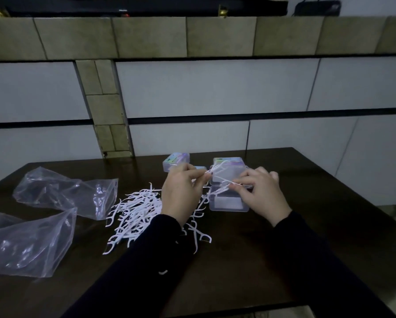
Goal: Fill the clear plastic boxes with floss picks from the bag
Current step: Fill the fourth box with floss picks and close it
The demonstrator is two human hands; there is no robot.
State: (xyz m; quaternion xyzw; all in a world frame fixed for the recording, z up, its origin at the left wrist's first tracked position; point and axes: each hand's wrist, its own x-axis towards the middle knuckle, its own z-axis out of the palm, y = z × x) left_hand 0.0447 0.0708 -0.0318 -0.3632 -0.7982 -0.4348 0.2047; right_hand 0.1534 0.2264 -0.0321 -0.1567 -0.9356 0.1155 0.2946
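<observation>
**Mid-fill: a few picks pinched over the open box**

Head view — the only one here. Looks like the loading step is in hand: both hands hang over the open clear plastic box (228, 203) with a small bunch of picks (220, 177) between them. The left hand (183, 193) pinches one end of the bunch, fingers curled on it, and the right hand (260, 193) pinches the other end just above the box's far rim. My guess is the next move calls for lining the picks up parallel and lowering them flat into the box, since crossed ones would probably jam the lid.

Containers, all relative to that open box:
- The open box itself seems nearly bare, maybe a label at the bottom; too dim to be sure.
- Just behind it, a second labelled box (229, 165), contents unclear.
- Behind and left, another labelled box (176, 160), apparently closed.
- Left of it, the loose pile of floss picks (135, 214) on the dark table (307, 237) — plenty left to load.
- Further left, two clear plastic bags (66, 191), both looking emptied.
</observation>
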